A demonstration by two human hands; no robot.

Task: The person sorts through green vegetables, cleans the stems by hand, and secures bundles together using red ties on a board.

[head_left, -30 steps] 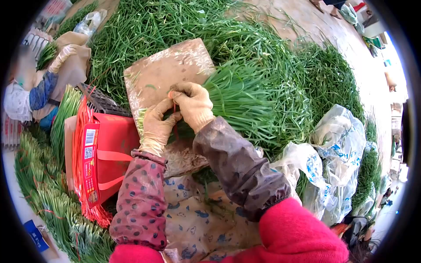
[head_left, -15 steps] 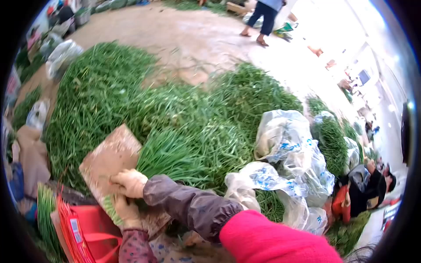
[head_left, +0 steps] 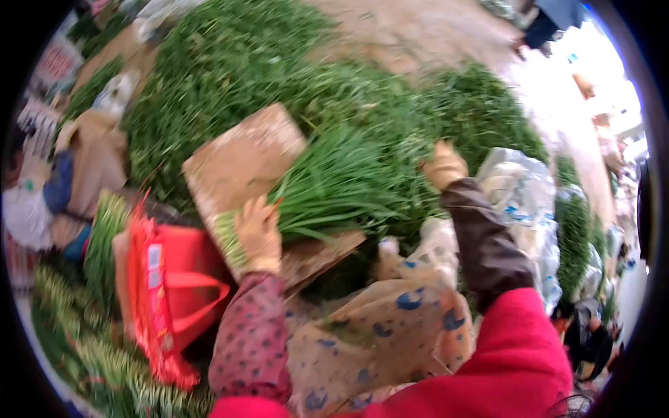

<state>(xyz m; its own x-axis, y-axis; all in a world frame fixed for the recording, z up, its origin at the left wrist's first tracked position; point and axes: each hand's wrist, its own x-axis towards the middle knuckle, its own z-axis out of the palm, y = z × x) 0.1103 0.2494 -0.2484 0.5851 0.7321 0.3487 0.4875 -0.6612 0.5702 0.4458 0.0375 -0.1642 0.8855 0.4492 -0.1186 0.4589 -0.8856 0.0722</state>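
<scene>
A bunch of garlic chives (head_left: 341,182) lies across a worn board (head_left: 240,157), its pale stalk ends at the left and its green leaves fanned to the right. My left hand (head_left: 258,233) lies over the stalks near the pale ends, its fingers bent onto them. A small orange-red strip shows by its fingertips; I cannot make out what it is. Out to the right, my right hand (head_left: 444,166) is at the loose heap of greens (head_left: 390,97), thumb and fingers apart, slightly blurred. Nothing shows in it.
A red bag (head_left: 185,275) with a handle stands left of the board, beside bundled greens (head_left: 104,244). Clear plastic bags (head_left: 519,202) lie at the right. A patterned cloth (head_left: 376,327) covers my lap. A person (head_left: 550,24) is at the upper right.
My right hand has left the stalks beside my left hand and swung right to the heap. My left hand stays on the bunch. The view has shifted, showing more of my lap.
</scene>
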